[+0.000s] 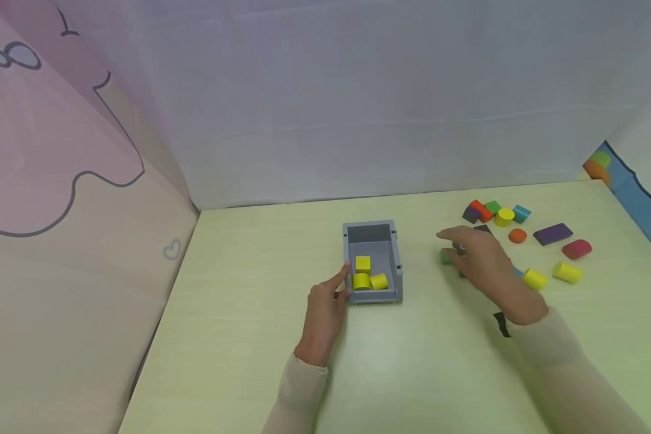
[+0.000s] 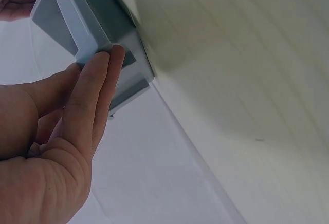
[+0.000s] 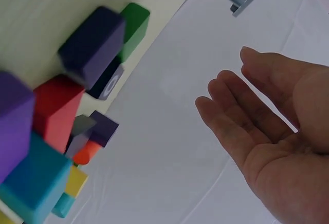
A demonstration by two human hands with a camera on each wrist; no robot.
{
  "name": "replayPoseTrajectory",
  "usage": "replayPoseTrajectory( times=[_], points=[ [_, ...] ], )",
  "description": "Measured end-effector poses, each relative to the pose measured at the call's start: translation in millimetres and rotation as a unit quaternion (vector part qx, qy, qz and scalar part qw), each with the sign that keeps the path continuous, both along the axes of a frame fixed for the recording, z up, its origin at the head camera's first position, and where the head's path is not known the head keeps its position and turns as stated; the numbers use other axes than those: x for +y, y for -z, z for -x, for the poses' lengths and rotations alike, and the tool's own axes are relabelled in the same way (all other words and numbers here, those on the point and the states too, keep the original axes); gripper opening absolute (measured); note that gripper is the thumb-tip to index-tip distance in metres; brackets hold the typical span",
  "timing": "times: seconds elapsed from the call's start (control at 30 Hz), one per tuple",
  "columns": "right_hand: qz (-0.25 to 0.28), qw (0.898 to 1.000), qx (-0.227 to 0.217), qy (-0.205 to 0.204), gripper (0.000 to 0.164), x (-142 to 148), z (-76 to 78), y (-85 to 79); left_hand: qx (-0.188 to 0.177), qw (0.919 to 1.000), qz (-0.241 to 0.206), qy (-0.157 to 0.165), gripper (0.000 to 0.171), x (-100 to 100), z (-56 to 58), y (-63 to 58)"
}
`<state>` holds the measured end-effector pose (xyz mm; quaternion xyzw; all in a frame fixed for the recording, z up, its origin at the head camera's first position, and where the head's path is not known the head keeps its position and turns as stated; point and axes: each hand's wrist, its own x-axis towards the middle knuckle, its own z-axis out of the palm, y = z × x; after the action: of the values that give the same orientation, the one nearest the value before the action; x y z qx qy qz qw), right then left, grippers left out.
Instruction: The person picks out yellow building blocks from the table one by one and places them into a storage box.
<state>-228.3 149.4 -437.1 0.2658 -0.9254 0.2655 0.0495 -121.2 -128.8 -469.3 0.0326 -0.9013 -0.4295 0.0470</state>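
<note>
A gray open-topped box (image 1: 373, 296) sits near the middle of the surface (image 1: 249, 271). It holds 3 yellow blocks, all toward its 6 o'clock end: a yellow cube (image 1: 363, 264) at 9 o'clock inside, a cylinder (image 1: 361, 282) at 7 and a second cylinder (image 1: 379, 281) at 5. The left hand (image 1: 324, 313) is at the box's 8 o'clock, straight fingers touching its outer wall near the corner.

The right hand (image 1: 485, 265) hovers at the box's 3 o'clock, empty, its fingers relaxed and apart from the thumb, over scattered blocks that it partly hides. A green block (image 1: 446, 257) shows below its fingertips. Past the hand, between 2 and 3 o'clock from the box, lie a red block (image 1: 481, 211), an upright yellow cylinder (image 1: 504, 217) and a teal block (image 1: 521, 213). Farther out at 3 o'clock are a purple block (image 1: 553, 234), a crimson block (image 1: 577, 249) and 2 yellow cylinders (image 1: 567, 272) on their sides.
</note>
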Motion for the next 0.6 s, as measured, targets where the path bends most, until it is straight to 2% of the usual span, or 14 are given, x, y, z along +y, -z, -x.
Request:
replayPoseTrajectory(
  times=[0.43, 0.6],
  points=[
    [-0.001, 0.998, -0.043, 0.034, 0.034, 24.4, -4.0, 0.0, 0.003, 1.0000, 0.000, -0.001, 0.057, 0.5, -1.4, -1.7],
    [-0.009, 0.998, -0.040, 0.043, 0.036, 34.6, -4.5, 3.4, -0.006, 1.0000, 0.000, -0.003, 0.057, 0.8, -1.5, -3.2]
  ],
)
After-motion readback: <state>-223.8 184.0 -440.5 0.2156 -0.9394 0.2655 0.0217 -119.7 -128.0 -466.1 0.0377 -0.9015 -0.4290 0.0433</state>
